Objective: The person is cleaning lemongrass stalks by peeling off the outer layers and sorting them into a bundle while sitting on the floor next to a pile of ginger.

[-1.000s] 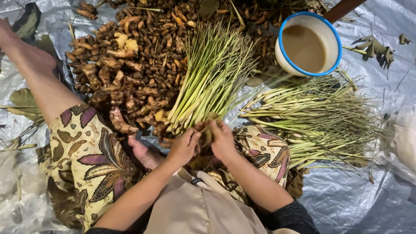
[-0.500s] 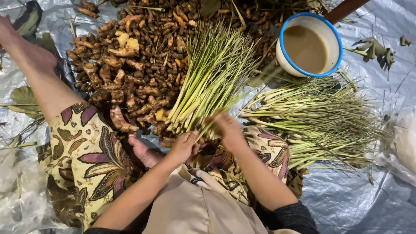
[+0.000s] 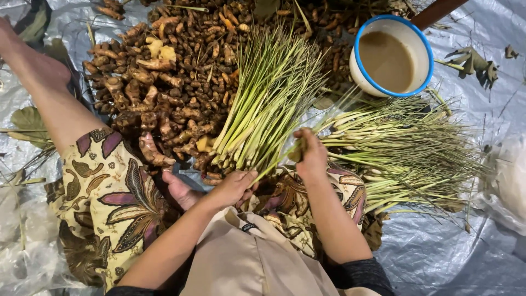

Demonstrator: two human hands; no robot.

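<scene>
A fanned bundle of green lemongrass stalks [image 3: 268, 104] lies in front of me, root ends towards my lap. My left hand [image 3: 233, 186] rests at the base of this bundle, fingers touching the stalk ends. One stalk, slanting between both hands, is gripped by my right hand [image 3: 311, 153], which is raised a little to the right. A second pile of lemongrass [image 3: 405, 148] lies spread out to the right of that hand.
A heap of brown roots and rhizomes [image 3: 164, 82] fills the upper left. A white bowl with a blue rim [image 3: 392, 55] holds brownish liquid at upper right. A silver plastic sheet [image 3: 449, 257] covers the ground. My leg in patterned cloth [image 3: 109, 186] stretches left.
My right hand has moved away from the left hand, up and to the right, drawing a stalk with it. The left hand stays at the bundle's base.
</scene>
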